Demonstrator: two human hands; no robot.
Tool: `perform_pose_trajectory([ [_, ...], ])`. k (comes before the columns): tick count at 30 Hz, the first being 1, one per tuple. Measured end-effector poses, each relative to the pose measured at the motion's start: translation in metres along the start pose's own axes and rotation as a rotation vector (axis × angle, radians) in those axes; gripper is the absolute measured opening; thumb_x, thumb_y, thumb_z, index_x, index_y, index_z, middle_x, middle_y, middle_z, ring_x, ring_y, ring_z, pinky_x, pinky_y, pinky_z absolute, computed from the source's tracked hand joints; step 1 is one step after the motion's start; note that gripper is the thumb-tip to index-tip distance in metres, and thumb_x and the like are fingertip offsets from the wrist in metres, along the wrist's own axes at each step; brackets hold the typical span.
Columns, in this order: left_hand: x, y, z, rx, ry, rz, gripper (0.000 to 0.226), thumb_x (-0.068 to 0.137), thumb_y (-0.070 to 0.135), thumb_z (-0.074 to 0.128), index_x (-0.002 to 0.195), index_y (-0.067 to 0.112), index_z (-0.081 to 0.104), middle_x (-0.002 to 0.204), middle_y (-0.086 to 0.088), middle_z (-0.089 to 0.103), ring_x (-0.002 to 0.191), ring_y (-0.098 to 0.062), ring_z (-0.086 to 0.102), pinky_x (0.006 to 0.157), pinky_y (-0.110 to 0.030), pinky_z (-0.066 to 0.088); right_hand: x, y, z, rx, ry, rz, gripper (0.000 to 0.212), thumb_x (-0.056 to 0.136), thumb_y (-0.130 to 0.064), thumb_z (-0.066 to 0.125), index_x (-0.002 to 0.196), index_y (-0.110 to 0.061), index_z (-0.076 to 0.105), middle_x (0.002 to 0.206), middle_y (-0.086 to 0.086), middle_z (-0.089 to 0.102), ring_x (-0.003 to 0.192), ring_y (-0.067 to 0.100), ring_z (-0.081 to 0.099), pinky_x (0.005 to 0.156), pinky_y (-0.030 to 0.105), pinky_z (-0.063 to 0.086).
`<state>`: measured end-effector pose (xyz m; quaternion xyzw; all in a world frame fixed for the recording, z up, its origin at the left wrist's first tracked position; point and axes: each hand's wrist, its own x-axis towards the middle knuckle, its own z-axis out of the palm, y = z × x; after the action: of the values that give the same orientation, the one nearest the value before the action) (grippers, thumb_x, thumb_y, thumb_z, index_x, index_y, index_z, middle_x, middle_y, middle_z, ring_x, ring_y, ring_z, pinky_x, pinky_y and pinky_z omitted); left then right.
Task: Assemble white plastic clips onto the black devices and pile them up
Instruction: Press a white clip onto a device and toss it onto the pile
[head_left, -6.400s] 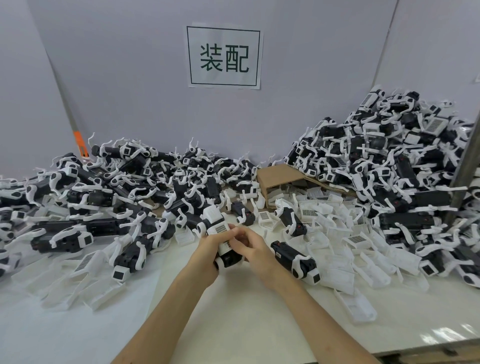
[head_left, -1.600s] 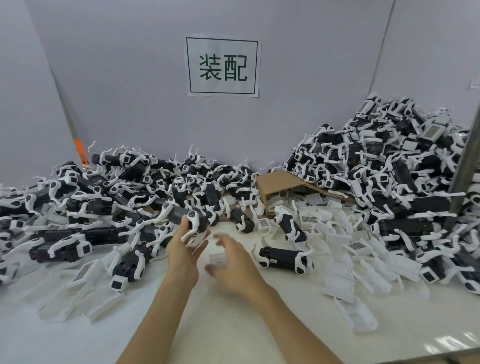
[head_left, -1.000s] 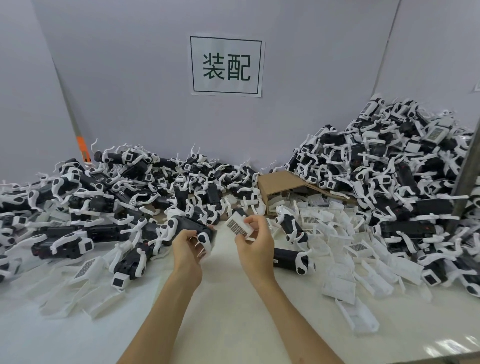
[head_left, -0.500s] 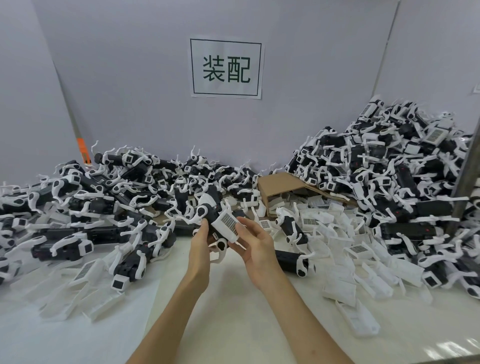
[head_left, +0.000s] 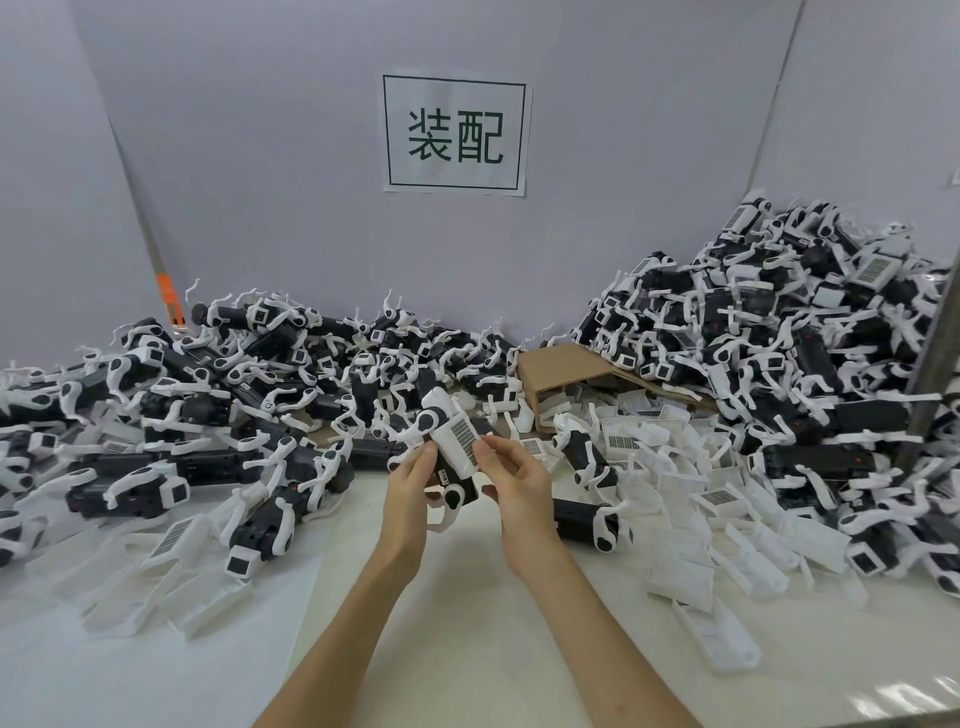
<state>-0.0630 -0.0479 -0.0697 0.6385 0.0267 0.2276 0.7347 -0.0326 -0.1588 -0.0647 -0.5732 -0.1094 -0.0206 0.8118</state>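
Observation:
I hold one black device (head_left: 462, 480) above the middle of the white table, tilted with its top end away from me. My left hand (head_left: 410, 486) grips its left side. A white plastic clip (head_left: 460, 441) with a barcode label lies along the device's upper face, and my right hand (head_left: 511, 480) pinches that clip's right edge with thumb and fingers. The device's lower end carries a white curved part below my left fingers.
A low heap of black devices (head_left: 218, 405) with white parts fills the left. A taller heap (head_left: 769, 338) rises at the right against the wall. Loose white clips (head_left: 675, 467) and a brown cardboard piece (head_left: 561, 369) lie between. A lone device (head_left: 587, 519) rests right of my hands.
The white labelled clip, held apart in my right hand a second ago, now lies against the black device in my left hand. Both hands have come together.

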Motion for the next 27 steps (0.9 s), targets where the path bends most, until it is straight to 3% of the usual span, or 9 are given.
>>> perform_pose_trajectory([
  [2,-0.001,0.0,0.001,0.01,-0.013,0.016,0.03,0.105,0.034,0.045,0.103,0.023,0.073,0.083,0.01,0.073,0.077,-0.008,0.061,0.065,-0.022,0.041,0.0,0.002,0.001,-0.026,0.0,-0.03,0.005,0.09,-0.025,0.074,0.094,-0.025,0.074,0.087,-0.016,0.076,0.082,-0.005,0.068,0.068,0.012,0.049],
  [7,-0.005,0.002,0.002,-0.002,-0.042,0.096,0.024,0.103,0.033,0.053,0.095,0.018,0.071,0.076,0.012,0.073,0.068,0.0,0.066,0.06,-0.007,0.046,-0.001,0.003,0.002,-0.112,-0.028,-0.008,0.01,0.095,-0.031,0.068,0.098,-0.023,0.073,0.095,-0.005,0.075,0.094,0.012,0.066,0.078,0.028,0.05],
  [15,-0.007,0.005,0.004,0.05,-0.074,0.065,0.024,0.099,0.033,0.06,0.11,0.014,0.069,0.087,0.007,0.076,0.079,-0.003,0.071,0.062,-0.011,0.049,-0.002,0.002,0.002,-0.117,-0.036,0.017,0.013,0.095,-0.03,0.067,0.099,-0.018,0.07,0.093,-0.004,0.073,0.093,0.014,0.066,0.081,0.034,0.052],
  [21,-0.008,0.009,0.003,0.138,-0.065,0.093,0.036,0.089,0.042,0.071,0.112,0.015,0.07,0.081,0.008,0.072,0.071,-0.003,0.064,0.057,-0.011,0.045,-0.002,0.004,0.002,-0.156,-0.028,-0.004,0.005,0.095,-0.03,0.067,0.094,-0.025,0.07,0.094,-0.006,0.073,0.101,0.019,0.067,0.087,0.04,0.054],
  [25,-0.008,0.011,0.001,0.129,-0.105,0.083,0.046,0.085,0.052,0.07,0.108,0.012,0.07,0.093,-0.01,0.074,0.088,-0.029,0.069,0.072,-0.031,0.054,-0.002,0.004,0.002,-0.136,-0.046,-0.004,0.009,0.095,-0.031,0.067,0.098,-0.022,0.07,0.093,-0.006,0.073,0.101,0.02,0.068,0.089,0.04,0.055],
  [26,-0.008,0.01,0.0,0.117,-0.128,0.074,0.044,0.085,0.05,0.069,0.107,0.012,0.07,0.093,-0.01,0.075,0.088,-0.027,0.07,0.074,-0.034,0.056,-0.002,0.004,0.002,-0.123,-0.058,0.003,0.011,0.095,-0.031,0.067,0.1,-0.021,0.069,0.096,-0.005,0.073,0.102,0.021,0.068,0.091,0.041,0.054],
  [27,-0.009,0.011,0.0,0.098,-0.145,0.061,0.038,0.087,0.047,0.069,0.104,0.013,0.069,0.087,-0.002,0.076,0.082,-0.018,0.071,0.069,-0.026,0.056,-0.002,0.004,0.002,-0.111,-0.074,0.015,0.014,0.095,-0.032,0.067,0.104,-0.02,0.068,0.101,-0.002,0.073,0.104,0.022,0.067,0.093,0.041,0.053],
])
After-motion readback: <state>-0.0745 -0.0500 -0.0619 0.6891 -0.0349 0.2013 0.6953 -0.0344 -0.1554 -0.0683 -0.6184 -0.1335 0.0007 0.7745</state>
